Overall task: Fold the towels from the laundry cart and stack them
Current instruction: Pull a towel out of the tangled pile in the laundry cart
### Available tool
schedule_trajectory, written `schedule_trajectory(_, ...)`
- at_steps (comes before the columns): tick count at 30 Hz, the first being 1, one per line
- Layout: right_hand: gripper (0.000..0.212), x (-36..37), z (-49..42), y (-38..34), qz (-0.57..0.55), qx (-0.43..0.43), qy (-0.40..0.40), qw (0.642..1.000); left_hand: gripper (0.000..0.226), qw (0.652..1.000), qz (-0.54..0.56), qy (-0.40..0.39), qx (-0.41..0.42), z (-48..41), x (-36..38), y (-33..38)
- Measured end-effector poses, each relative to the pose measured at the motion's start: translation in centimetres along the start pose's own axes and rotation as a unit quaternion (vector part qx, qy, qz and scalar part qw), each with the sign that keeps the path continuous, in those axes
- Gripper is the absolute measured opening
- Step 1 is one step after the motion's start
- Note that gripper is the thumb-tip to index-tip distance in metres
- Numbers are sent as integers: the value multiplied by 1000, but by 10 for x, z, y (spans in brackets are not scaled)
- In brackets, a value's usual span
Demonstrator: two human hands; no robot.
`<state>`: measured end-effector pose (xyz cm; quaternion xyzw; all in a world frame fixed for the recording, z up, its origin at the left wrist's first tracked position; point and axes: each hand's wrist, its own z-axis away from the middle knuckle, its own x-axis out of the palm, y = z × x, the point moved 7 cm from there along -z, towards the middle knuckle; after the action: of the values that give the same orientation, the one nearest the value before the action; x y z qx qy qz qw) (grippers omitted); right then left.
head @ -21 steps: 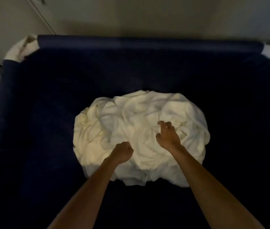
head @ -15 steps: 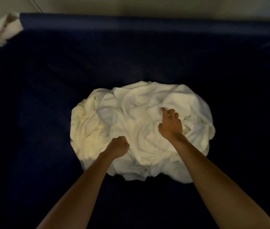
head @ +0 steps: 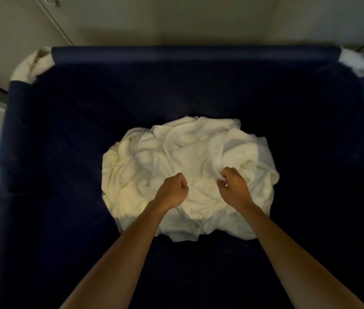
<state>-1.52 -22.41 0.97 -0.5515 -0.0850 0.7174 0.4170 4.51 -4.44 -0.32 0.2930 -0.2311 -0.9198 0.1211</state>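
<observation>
A crumpled heap of white towels [head: 183, 157] lies at the bottom of a deep navy-blue laundry cart [head: 194, 53]. Both my arms reach down into it. My left hand [head: 173, 189] is a closed fist on the near middle of the heap, gripping towel cloth. My right hand [head: 232, 186] is curled on the heap's right side, with a fold of white towel bunched between its fingers. Single towels cannot be told apart in the heap.
The cart's dark fabric walls rise on all sides around the heap. White padded corners show at the far left [head: 30, 65] and far right [head: 201, 61] of the rim. A pale wall stands behind the cart, light floor to the left.
My right hand has gone from spread fingers on the heap to a curled grip on a towel fold. The left fist stays on the cloth. The camera view has shifted.
</observation>
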Motion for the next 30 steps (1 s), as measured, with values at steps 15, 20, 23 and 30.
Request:
schedule_trajectory(15,7,-105,98,-128,-154,-132,52,978,34,980,-62,50,184,105,-45,117)
schedule_trajectory(20,19,-131,113,-127,-209,-112,53,970,31,975,-76,94,186,138,-61,138)
schedule_trajectory(23,33,-141,123,-121,-223,-103,11,969,38,973,-67,111,190,161,-67,152)
schedule_trajectory(30,48,-126,136,-76,-50,-32,-66,996,42,967,18,192,169,214,-90,181)
